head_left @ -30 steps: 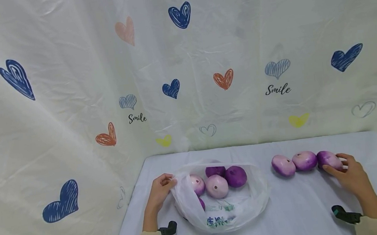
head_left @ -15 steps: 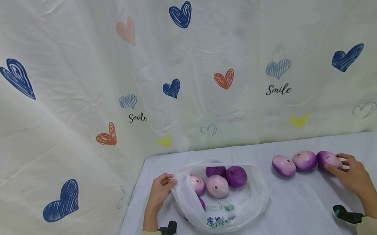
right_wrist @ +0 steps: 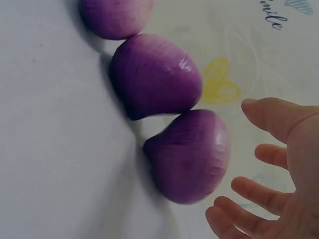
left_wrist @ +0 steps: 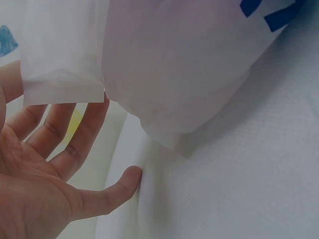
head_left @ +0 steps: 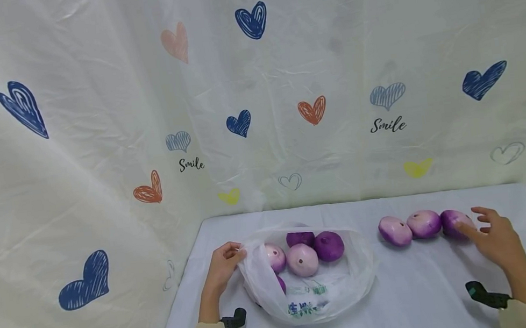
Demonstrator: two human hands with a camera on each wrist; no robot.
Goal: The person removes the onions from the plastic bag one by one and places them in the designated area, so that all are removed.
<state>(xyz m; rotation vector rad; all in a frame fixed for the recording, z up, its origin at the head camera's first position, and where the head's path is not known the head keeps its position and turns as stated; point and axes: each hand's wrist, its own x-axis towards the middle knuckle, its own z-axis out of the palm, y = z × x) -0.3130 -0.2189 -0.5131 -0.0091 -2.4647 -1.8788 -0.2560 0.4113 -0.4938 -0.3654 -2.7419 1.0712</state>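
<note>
My left hand (head_left: 223, 268) pinches the left rim of a white plastic bag (head_left: 330, 308) with thumb and forefinger; the other fingers spread loosely below the hanging plastic (left_wrist: 65, 74) in the left wrist view. Several purple onions, one pale onion (head_left: 302, 260) among them, lie inside the bag, partly hidden by its side. To the right, my right hand (head_left: 499, 237) is beside the rightmost onion (head_left: 452, 222) of a row of three. In the right wrist view the relaxed fingers stand apart from that onion (right_wrist: 192, 157), holding nothing.
A middle onion (head_left: 424, 223) and a left onion (head_left: 395, 231) complete the row on the white-covered table (head_left: 418, 287). Behind the table hangs a white curtain (head_left: 338, 58) printed with hearts. A black wrist camera (head_left: 487, 296) is strapped to each wrist.
My right hand has let go of the rightmost onion, its fingers spreading and drawing back slightly to the right. The three onions stay in line. My left hand and the bag have not moved.
</note>
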